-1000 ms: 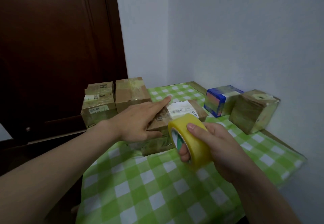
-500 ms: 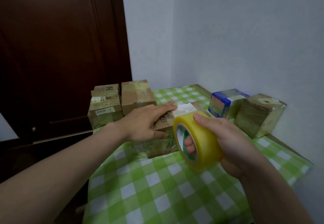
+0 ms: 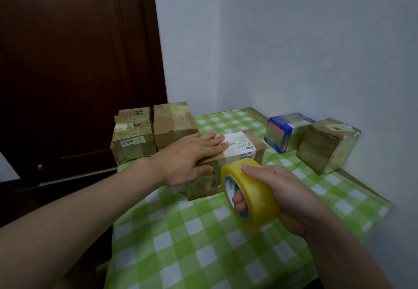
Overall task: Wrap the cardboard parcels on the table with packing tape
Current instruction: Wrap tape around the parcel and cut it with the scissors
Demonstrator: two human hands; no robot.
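Note:
A cardboard parcel (image 3: 245, 151) with a white shipping label lies in the middle of the table. My left hand (image 3: 192, 160) presses flat on its top, fingers straight and reaching onto the label. My right hand (image 3: 291, 198) grips a yellow roll of packing tape (image 3: 253, 195) just in front of the parcel's near right corner, a finger through the core and the thumb on the roll's outer face. The parcel's near side looks taped over.
Two taped cardboard boxes (image 3: 133, 137) (image 3: 174, 122) stand at the back left. A blue-topped box (image 3: 286, 130) and a taped brown cube (image 3: 328, 146) sit by the right wall. The green-checked tablecloth (image 3: 192, 243) ends at the left edge beside a dark wooden door (image 3: 67, 74).
My left hand has slid further across the parcel top onto the label. The tape roll stays close to the parcel's near corner in my right hand.

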